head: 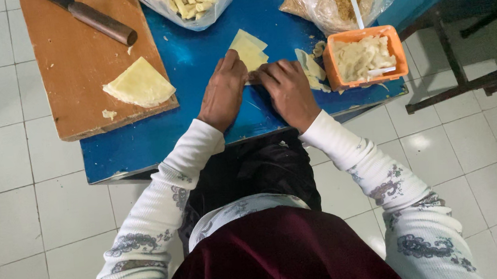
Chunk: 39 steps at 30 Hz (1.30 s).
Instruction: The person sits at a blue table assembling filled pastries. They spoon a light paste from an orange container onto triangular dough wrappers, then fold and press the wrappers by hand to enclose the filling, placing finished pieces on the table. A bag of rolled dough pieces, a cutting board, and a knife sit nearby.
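Rolling pale wrapper (250,53), left hand (223,93), right hand (288,92) together.

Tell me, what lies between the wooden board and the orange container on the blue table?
In the head view, both hands, left and right, pressing a pale wrapper, lie between the board and container.

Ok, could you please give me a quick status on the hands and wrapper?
Both hands, left and right, pressing the pale wrapper on blue table. Orange tub beside right. Nothing blocking.

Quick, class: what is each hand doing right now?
Left hand: fingers curled on the pale wrapper.
Right hand: fingers curled on the same wrapper.
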### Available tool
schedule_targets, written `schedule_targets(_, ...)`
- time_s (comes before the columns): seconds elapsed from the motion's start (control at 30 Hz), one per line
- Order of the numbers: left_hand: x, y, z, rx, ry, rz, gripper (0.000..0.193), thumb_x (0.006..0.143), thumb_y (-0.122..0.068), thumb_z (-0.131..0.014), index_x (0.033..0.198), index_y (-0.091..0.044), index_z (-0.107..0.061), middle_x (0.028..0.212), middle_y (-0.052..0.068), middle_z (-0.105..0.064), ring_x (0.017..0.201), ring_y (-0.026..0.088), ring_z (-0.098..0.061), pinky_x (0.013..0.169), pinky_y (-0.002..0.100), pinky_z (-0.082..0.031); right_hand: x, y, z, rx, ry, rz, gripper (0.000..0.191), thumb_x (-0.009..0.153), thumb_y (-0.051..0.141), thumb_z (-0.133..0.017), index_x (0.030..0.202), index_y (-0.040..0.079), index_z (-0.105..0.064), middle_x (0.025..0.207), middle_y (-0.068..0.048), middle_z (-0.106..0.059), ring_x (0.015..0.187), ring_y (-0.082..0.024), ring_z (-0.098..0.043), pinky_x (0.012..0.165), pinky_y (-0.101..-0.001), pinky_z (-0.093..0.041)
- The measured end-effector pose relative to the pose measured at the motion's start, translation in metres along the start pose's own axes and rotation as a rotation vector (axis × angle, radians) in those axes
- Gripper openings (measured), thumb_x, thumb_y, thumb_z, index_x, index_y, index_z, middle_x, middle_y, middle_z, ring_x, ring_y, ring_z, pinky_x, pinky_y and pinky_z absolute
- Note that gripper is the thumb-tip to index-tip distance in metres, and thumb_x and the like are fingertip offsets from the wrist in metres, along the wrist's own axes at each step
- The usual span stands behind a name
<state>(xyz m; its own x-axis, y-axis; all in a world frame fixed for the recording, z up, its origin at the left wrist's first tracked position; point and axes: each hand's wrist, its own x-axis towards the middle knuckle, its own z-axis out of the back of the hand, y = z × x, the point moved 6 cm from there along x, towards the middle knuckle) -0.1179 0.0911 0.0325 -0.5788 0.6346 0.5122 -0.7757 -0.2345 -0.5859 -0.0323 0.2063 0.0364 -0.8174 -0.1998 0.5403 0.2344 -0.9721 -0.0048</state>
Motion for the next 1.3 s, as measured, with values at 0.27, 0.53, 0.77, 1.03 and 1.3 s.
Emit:
schedule_targets(0.27, -0.029, -0.020, 0.011, -0.012, -0.027, -0.012, 0.031, 0.092, 0.005, -0.062, 0.123, 0.006, -0.056, 0.128, 0.022, -0.052, 0.116, 0.040, -0.057, 0.092, 0.047, -0.050, 0.012, -0.001, -0.007, -0.099, 0.019, -0.077, 0.041, 0.096, 0.012, -0.061, 0.136, 0.014, -0.068, 0.139, -0.007, -0.053, 0.116, -0.029, -0.050, 0.091, -0.0438, -0.041)
schedule_targets(0.53, -0.036, -0.031, 0.010, 0.187, -0.024, -0.152, 0.039, 0.084, 0.000, -0.070, 0.121, 0.005, -0.063, 0.130, 0.017, -0.059, 0.119, 0.033, -0.058, 0.098, 0.039, -0.052, 0.039, -0.036, -0.025, 0.067, 0.033, -0.075, 0.059, 0.091, -0.002, -0.061, 0.146, 0.021, -0.062, 0.139, -0.008, -0.055, 0.111, -0.031, -0.052, 0.092, -0.0419, -0.040)
schedule_targets(0.77, -0.036, -0.033, 0.008, 0.185, -0.016, -0.128, 0.040, 0.084, -0.002, -0.072, 0.122, 0.004, -0.063, 0.130, 0.015, -0.060, 0.118, 0.030, -0.058, 0.096, 0.038, -0.052, 0.040, -0.037, -0.027, 0.377, 0.079, -0.126, 0.056, 0.095, 0.009, -0.075, 0.148, 0.020, -0.059, 0.105, 0.003, -0.069, 0.097, -0.022, -0.061, 0.088, -0.0411, -0.038)
schedule_targets(1.03, -0.036, -0.031, 0.004, 0.191, 0.005, -0.100, 0.038, 0.086, -0.006, -0.072, 0.122, 0.003, -0.063, 0.130, 0.014, -0.060, 0.117, 0.029, -0.058, 0.095, 0.038, -0.053, 0.049, -0.046, -0.032, 0.412, 0.048, -0.180, 0.043, 0.095, 0.010, -0.075, 0.135, 0.014, -0.061, 0.100, 0.002, -0.069, 0.093, -0.016, -0.066, 0.080, -0.0361, -0.042)
schedule_targets(1.3, -0.038, -0.029, 0.000, 0.241, 0.005, -0.101, 0.040, 0.088, -0.009, -0.069, 0.126, 0.001, -0.064, 0.131, 0.014, -0.060, 0.118, 0.030, -0.058, 0.096, 0.038, -0.053, 0.103, -0.103, -0.016, 1.313, -0.195, -0.483, 0.025, 0.108, 0.015, -0.068, 0.129, 0.003, -0.063, 0.108, 0.000, -0.070, 0.094, -0.012, -0.062, 0.082, -0.0275, -0.049)
